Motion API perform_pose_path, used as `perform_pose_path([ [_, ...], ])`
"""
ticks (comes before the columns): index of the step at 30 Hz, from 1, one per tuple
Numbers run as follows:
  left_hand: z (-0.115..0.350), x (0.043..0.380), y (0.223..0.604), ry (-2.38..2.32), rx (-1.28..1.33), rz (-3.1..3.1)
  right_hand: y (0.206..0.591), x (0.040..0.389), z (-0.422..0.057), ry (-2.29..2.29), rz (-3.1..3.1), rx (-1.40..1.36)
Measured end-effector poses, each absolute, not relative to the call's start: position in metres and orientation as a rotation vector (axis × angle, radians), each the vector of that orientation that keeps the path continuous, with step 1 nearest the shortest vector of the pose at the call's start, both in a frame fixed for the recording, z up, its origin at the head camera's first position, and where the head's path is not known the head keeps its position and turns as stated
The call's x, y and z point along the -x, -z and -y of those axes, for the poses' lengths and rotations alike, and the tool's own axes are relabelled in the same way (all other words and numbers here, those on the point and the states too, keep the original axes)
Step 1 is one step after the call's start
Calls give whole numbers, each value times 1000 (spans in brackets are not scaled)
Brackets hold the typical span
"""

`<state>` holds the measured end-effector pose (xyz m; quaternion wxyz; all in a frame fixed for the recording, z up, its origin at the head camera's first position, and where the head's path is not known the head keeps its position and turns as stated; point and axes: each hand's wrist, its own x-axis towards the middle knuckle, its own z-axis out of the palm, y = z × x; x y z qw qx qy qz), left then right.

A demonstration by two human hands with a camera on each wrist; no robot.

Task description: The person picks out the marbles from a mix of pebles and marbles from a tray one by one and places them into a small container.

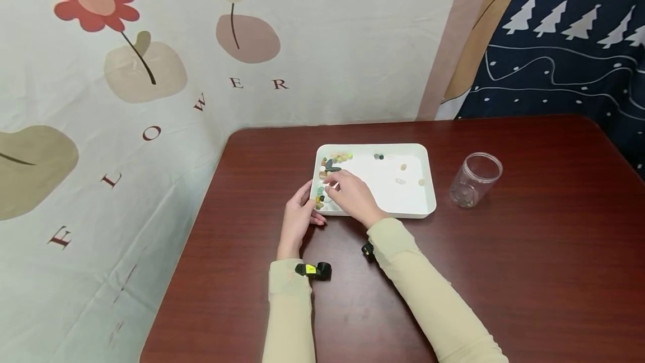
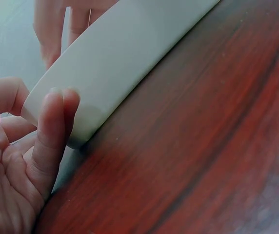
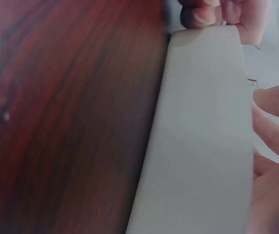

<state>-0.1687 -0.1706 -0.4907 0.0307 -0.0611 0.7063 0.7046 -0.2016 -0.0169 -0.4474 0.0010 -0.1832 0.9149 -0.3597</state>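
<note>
A white tray (image 1: pixel 403 195) lies on the table with small coloured stones (image 1: pixel 332 167) gathered along its left side. My left hand (image 1: pixel 296 220) grips the tray's near left corner, and in the left wrist view its fingers (image 2: pixel 51 126) lie against the outer wall. Over the left part of the tray, my right hand (image 1: pixel 353 195) reaches down among the stones. Its thumb and forefinger are bent with a gap between them, and no stone shows there. The tray wall (image 3: pixel 198 131) hides part of these fingers (image 3: pixel 271 131) in the right wrist view.
A clear plastic jar (image 1: pixel 475 180) stands right of the tray, with something small at its bottom. A few more stones (image 1: pixel 379 156) lie scattered in the tray's middle and right. The dark red table (image 1: pixel 544 251) meets a patterned cloth (image 1: pixel 327 43) behind.
</note>
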Motion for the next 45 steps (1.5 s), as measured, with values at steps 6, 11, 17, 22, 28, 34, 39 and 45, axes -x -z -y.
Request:
perform_pose_path([
  [6, 170, 169, 491, -2185, 193, -2181, 447, 205, 23, 1104, -2877, 603],
  [11, 169, 169, 493, -2207, 189, -2169, 451, 207, 27, 1070, -2864, 596],
  [17, 169, 169, 494, -2213, 168, -2171, 457, 211, 31, 1003, -2871, 580],
  [22, 168, 168, 493, -2216, 158, -2174, 458, 213, 33, 963, -2872, 582],
  [28, 168, 169, 492, -2211, 175, -2177, 460, 215, 35, 915, -2847, 572],
  [34, 169, 169, 494, -2215, 175, -2161, 462, 215, 37, 872, -2835, 572],
  [39, 169, 168, 494, -2204, 188, -2175, 463, 216, 38, 848, -2827, 588],
  [45, 170, 169, 494, -2197, 193, -2173, 460, 217, 40, 850, -2818, 555],
])
